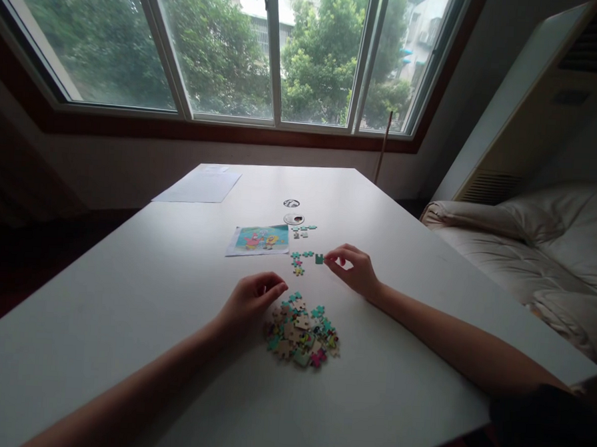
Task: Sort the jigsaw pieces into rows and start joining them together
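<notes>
Between the thumb and forefinger of my right hand [355, 268] is a green puzzle piece [319, 258], held over the table right of a few laid-out puzzle pieces [297, 263]. My left hand [255, 296] rests at the upper left of a pile of loose puzzle pieces [300, 330], its fingers curled and thumb near the forefinger. Whether anything small sits in those fingers I cannot make out. Beyond the laid-out pieces lies a picture sheet [258, 240] with pink and yellow cartoon figures on blue. Another small group of pieces [304, 230] lies at its right.
Two round items [293, 219] lie on the white table [139, 295] behind the picture. A large pale sheet [198, 185] lies at the far left corner. A padded sofa [507, 248] stands along the right side, and a window [227, 53] is beyond the table.
</notes>
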A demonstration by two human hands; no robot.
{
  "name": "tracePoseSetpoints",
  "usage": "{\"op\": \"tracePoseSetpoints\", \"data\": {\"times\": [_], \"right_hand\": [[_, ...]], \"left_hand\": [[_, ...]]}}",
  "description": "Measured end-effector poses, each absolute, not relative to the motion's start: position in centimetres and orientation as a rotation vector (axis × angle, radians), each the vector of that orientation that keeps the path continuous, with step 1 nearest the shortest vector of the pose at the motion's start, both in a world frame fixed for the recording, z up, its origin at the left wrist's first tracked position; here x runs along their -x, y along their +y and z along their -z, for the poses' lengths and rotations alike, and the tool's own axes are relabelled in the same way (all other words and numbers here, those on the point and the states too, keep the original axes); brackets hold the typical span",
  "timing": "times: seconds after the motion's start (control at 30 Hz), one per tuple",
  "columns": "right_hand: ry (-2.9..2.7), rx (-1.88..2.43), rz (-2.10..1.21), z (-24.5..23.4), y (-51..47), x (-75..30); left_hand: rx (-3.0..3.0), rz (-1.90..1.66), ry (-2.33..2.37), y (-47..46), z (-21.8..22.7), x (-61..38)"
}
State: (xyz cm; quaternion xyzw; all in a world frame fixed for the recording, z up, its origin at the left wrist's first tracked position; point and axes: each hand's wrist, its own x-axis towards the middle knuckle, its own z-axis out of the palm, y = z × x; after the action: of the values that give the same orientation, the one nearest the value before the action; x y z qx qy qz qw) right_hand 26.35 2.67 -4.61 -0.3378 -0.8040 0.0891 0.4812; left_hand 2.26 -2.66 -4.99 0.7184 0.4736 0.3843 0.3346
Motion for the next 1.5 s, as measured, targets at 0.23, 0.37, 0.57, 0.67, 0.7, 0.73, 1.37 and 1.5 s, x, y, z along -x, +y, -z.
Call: {"op": "tracePoseSetpoints", "data": {"times": [0.23,0.37,0.57,0.67,0.7,0.73,1.37,1.5], "right_hand": [[-1.95,0.793,-0.22,4.8,2.8,-26.4],[-1.945,0.798,-0.261,4.7,2.7,-26.4],[-2.048,0.929,-0.412,4.2,5.5,-27.5],[-2.139,1.073,-0.527,4.2,8.9,-28.4],[-2.146,1.145,-0.544,4.4,10.2,-28.7],[-2.13,1.222,-0.548,4.5,11.4,-28.9],[-2.076,1.494,-0.756,5.2,19.7,-27.9],[-2.065,1.511,-0.752,5.2,19.7,-27.8]], "left_hand": [[-1.824,-1.008,1.235,-2.6,4.9,-2.2],[-1.82,-1.009,1.241,-2.6,4.8,-2.3],[-1.865,-0.982,1.271,-2.7,4.8,-2.5],[-1.895,-0.966,1.284,-2.6,4.7,-2.7],[-1.907,-0.961,1.288,-2.6,4.6,-2.7],[-1.919,-0.955,1.293,-2.6,4.6,-2.7],[-1.96,-0.899,1.294,-2.7,4.6,-2.5],[-1.956,-0.904,1.302,-2.7,4.3,-2.7]]}}
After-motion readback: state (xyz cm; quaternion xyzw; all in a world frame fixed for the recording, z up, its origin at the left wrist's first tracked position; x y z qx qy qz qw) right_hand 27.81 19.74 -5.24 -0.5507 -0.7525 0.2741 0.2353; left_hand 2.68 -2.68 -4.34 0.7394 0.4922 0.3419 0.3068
